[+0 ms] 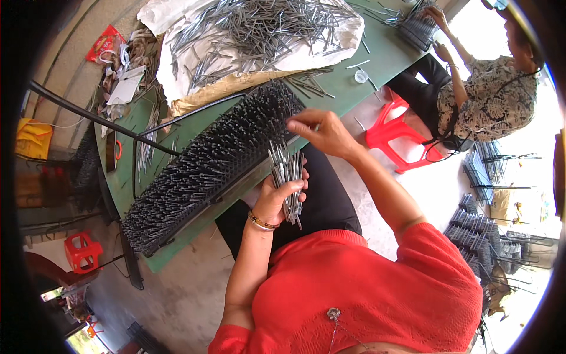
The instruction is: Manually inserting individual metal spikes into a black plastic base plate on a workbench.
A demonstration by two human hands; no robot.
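My left hand (270, 202) is wrapped round a bundle of thin grey metal rods (287, 180) in front of my lap, their ends sticking out above and below the fingers. Just above it, my right hand (321, 131) is at the right end of a long dark rack (206, 156). Its thumb and fingers are pinched together; whatever they hold is too small to make out. The rack is packed with upright rods and lies slantwise along the near edge of the green table (348, 88).
Beyond the rack, a large pile of loose rods (268, 29) lies on crumpled white paper (156, 20). A small clear cup (361, 75) stands near the table edge. A co-worker (489, 97) handles another rack (417, 32) at the far right, by a red stool (392, 133).
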